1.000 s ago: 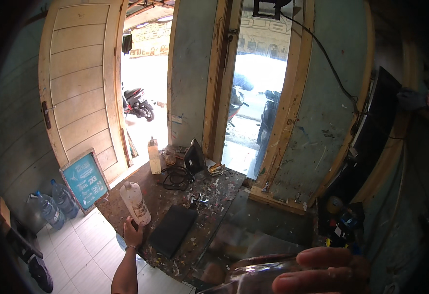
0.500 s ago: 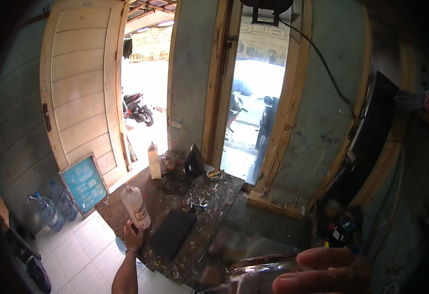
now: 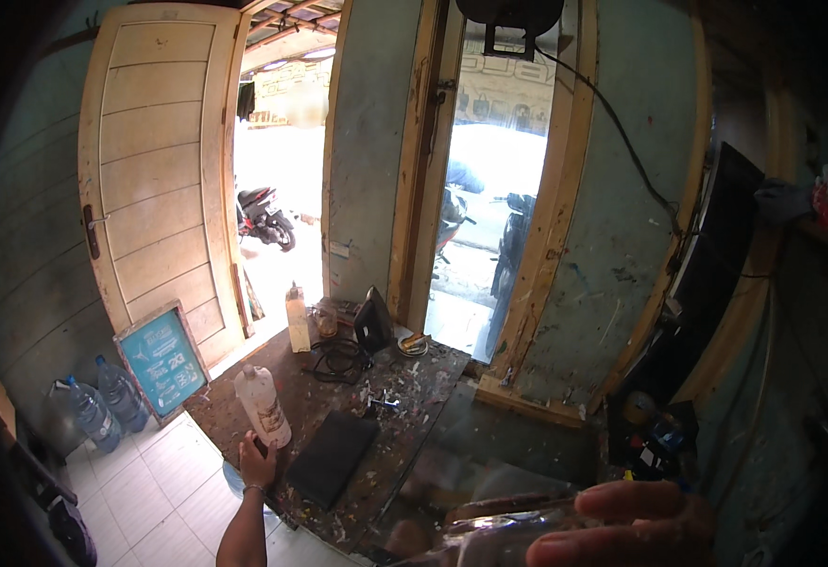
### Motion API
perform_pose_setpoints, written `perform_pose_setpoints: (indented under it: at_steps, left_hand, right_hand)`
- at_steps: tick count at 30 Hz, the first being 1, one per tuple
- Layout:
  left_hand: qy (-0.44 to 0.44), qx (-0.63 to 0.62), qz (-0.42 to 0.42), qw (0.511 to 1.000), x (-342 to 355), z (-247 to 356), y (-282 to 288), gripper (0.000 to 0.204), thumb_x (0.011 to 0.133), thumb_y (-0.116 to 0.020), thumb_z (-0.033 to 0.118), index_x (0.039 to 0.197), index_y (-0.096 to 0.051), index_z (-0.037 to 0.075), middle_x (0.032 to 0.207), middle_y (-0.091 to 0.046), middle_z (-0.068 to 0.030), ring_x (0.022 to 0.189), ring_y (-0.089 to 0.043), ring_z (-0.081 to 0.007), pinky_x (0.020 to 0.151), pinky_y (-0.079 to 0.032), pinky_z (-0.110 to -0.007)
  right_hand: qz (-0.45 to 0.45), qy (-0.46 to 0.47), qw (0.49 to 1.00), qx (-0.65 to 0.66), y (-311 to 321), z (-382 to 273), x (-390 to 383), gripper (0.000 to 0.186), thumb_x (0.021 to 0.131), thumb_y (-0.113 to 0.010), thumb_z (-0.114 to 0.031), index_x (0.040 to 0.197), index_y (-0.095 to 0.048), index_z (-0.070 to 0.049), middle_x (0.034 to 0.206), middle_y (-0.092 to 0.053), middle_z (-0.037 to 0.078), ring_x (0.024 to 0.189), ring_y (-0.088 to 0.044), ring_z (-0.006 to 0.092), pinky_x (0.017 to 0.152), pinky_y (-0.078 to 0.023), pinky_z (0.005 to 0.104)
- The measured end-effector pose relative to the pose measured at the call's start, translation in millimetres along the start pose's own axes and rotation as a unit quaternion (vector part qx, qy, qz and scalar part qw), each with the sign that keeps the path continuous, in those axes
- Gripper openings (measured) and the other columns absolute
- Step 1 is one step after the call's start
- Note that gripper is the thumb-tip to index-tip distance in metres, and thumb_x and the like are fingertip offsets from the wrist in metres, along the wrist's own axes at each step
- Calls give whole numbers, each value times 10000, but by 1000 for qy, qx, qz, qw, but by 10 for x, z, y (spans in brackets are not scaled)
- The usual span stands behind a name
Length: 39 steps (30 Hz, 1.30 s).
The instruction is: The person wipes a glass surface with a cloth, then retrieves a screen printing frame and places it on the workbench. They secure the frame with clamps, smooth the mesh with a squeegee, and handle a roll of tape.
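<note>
At the left edge of the dark worktable [image 3: 215, 402], my left hand [image 3: 258, 461] is closed around a small dark thing, mostly covered by the fingers. A pale plastic bottle [image 3: 263, 406] with a worn label stands upright just beyond those fingers. To its right lies a flat black rectangular object [image 3: 333, 458], perhaps a case or closed pouch. Very close at the lower right, my right hand [image 3: 631, 524] has its fingers bent over a clear, shiny object [image 3: 503, 524]. Its kind cannot be made out, as it is blurred and cut off by the frame.
Towards the back stand a squeeze bottle [image 3: 298, 321], coiled black cable [image 3: 338, 361], an upright dark flat-faced object [image 3: 371, 321] and a small round dish [image 3: 414, 345]. Scraps litter the tabletop. A blue sign [image 3: 162, 359] and large water bottles [image 3: 94, 414] stand left, by the open door [image 3: 159, 170].
</note>
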<state>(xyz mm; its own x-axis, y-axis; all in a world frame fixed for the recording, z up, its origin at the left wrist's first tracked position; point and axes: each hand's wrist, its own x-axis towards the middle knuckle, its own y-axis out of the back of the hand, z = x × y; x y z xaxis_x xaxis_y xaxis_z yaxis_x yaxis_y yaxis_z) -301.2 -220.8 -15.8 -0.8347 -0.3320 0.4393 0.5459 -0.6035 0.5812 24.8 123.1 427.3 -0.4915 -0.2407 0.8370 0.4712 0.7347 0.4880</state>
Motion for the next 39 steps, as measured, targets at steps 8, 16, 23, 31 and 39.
perform_pose_setpoints:
  at_steps: [8, 16, 23, 31, 39]
  left_hand:
    - [-17, 5, -5, 1000, 33, 51, -43, 611, 893, -679, 334, 1344, -416, 17, 1228, -589, -218, 1167, -532, -411, 1027, -405, -481]
    - [-6, 10, -19, 1000, -3, 37, 104, 576, 917, -659, 314, 1355, -421, 24, 1225, -570, -230, 1194, -519, -401, 1032, -404, -468]
    - [-25, 0, -40, 999, 5, 136, -89, 557, 930, -636, 260, 1377, -407, 18, 1246, -544, -237, 1200, -519, -393, 1027, -412, -451]
    - [6, 32, -34, 999, 19, 144, 92, 566, 918, -641, 235, 1383, -404, 14, 1245, -536, -226, 1200, -519, -382, 1023, -416, -451]
    - [-18, 68, -32, 997, -5, 119, 89, 615, 901, -660, 279, 1385, -394, 9, 1194, -526, -231, 1142, -516, -409, 1005, -408, -477]
  right_hand:
    - [-121, 129, 984, 28, -37, 401, 145, 252, 833, -762, -262, 1056, -744, -146, 1170, -691, 35, 1130, -641, 173, 966, -558, 331]
    - [-123, 117, 928, 332, -829, 1366, -51, 485, 804, -806, -264, 1160, -574, -29, 1203, -669, 197, 1084, -666, 317, 908, -575, 412]
    - [-211, -155, 940, 218, -1213, 2384, -120, 964, 528, -982, -112, 1300, -408, -52, 1276, -602, 186, 1149, -626, 262, 962, -546, 404]
    - [-58, -394, 891, 218, -3067, 4663, -402, 726, 671, -888, -170, 1267, -501, -20, 1106, -648, 147, 1055, -645, 247, 881, -547, 361]
    - [-17, -415, 909, -34, -4040, 5690, -664, 770, 658, -916, -296, 1288, -559, -35, 1113, -684, 182, 1018, -664, 311, 900, -519, 419]
